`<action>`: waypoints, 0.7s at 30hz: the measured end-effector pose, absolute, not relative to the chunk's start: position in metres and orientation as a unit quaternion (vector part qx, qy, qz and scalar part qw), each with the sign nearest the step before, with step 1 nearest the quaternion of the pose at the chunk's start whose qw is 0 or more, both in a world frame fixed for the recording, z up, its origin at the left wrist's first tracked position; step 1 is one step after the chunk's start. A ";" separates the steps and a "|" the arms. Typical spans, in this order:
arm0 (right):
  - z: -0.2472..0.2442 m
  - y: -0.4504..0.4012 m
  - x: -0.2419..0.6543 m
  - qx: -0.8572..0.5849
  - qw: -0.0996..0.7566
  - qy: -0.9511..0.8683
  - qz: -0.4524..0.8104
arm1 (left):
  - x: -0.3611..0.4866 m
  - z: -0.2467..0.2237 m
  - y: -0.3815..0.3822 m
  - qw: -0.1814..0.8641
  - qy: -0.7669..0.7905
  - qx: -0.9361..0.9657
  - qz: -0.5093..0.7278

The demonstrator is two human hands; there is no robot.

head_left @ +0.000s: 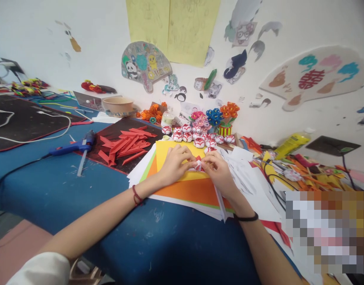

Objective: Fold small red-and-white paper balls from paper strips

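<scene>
Between the fingertips of both my hands is a small red-and-white folded paper piece (199, 163). My left hand (178, 161) pinches it from the left, and my right hand (216, 169) grips its right side. Both hands are above a stack of coloured paper, with a yellow sheet (164, 152) over an orange sheet (184, 193). Just beyond my fingers sit several red-and-white paper flowers (199, 141), grouped in rows. Parts of the held piece are hidden by my fingers.
Left of the paper lies a pile of red folded strips (125, 144) on a dark mat (89, 147). A blue glue gun (71, 146) with a cord rests farther left. Coloured flowers (214, 117) and a bowl (119, 106) stand near the wall; paper scraps (312, 174) clutter the right.
</scene>
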State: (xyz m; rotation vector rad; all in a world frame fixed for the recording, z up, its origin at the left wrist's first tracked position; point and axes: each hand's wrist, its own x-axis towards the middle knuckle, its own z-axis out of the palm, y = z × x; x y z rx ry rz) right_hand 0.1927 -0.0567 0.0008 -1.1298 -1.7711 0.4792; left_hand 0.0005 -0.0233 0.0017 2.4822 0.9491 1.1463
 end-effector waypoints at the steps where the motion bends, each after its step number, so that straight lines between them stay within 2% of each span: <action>1: 0.000 -0.056 0.192 -0.460 0.477 -0.725 0.189 | 0.001 0.001 -0.023 0.126 0.317 0.854 0.393; 8: 0.002 -0.058 0.193 -0.481 0.502 -0.706 0.135 | 0.001 0.000 -0.022 0.131 0.302 0.856 0.399; 12: 0.015 -0.066 0.192 -0.491 0.544 -0.679 0.038 | -0.002 0.000 -0.017 0.113 0.316 0.828 0.450; 17: 0.012 -0.070 0.185 -0.452 0.462 -0.761 -0.053 | -0.002 -0.004 -0.017 0.065 0.327 0.834 0.439; 21: -0.001 -0.066 0.185 -0.489 0.393 -0.775 -0.077 | 0.000 -0.002 -0.020 0.113 0.323 0.854 0.391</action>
